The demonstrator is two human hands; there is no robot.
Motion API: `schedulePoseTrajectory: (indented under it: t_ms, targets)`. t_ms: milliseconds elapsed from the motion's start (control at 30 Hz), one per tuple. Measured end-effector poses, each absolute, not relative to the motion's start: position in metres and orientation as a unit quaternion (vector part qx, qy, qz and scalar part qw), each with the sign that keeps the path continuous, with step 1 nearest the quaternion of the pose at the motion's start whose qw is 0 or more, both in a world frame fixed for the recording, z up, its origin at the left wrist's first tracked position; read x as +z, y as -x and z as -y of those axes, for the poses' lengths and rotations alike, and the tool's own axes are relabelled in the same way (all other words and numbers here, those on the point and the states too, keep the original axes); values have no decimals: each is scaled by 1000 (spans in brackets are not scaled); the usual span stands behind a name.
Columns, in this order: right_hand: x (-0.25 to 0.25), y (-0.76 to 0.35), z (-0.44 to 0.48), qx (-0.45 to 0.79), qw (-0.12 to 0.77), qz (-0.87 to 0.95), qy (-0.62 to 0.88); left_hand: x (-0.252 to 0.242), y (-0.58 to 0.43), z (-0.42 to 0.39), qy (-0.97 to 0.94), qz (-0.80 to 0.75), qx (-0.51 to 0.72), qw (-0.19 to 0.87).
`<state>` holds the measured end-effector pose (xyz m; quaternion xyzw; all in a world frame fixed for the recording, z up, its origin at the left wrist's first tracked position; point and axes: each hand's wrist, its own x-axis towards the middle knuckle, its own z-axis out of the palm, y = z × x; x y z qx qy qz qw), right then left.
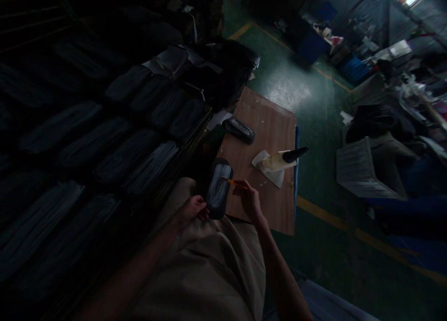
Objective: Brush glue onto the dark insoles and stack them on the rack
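Observation:
My right hand (248, 195) is closed in a pinch around a thin brush (234, 183) with an orange handle. The brush tip rests over a dark oblong pad (219, 186) with rounded ends, whose top is streaked with whitish strokes. My left hand (195, 207) is by the pad's lower left edge, its fingers loosely bent and apart; whether they touch it is hard to see in the dim light. The pad lies at the near left edge of a wooden board (268, 121). A second streaked dark pad (239, 129) lies farther up the board.
On the board's right stands a pale container (275, 162) with a black end, on a whitish sheet (278, 177). Rows of similar streaked pads (150, 165) fill the dark left side. A white crate (356, 170) and blue bins (309, 42) stand on the green floor (321, 256) at right.

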<state>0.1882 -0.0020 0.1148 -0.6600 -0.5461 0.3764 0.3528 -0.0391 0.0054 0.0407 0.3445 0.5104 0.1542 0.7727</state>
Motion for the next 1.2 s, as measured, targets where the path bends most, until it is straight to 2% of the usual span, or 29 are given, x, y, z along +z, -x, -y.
schedulePoseTrajectory:
  t_ms: [133, 267, 433, 667, 767, 967, 1100, 1200]
  targets:
    - [117, -174, 33, 387, 282, 558, 677, 41, 40, -5, -331, -511, 162, 777]
    - [133, -163, 69, 431, 265, 533, 678, 39, 41, -5, -322, -516, 166, 776]
    - [136, -167, 86, 482, 338, 441, 678, 39, 39, -4, -361, -503, 196, 761]
    - [123, -182, 48, 414, 447, 427, 669, 44, 36, -3, -376, -515, 194, 745]
    - [117, -177, 24, 376, 444, 468, 665, 44, 35, -2, -369, -523, 196, 742]
    - [103, -162, -13, 312, 386, 556, 667, 42, 35, -5, -344, -521, 209, 752]
    - [105, -162, -7, 313, 426, 521, 670, 45, 34, -5, -317, -518, 228, 761]
    - [106, -181, 12, 289, 417, 503, 699, 45, 33, -8, -314, -514, 245, 759]
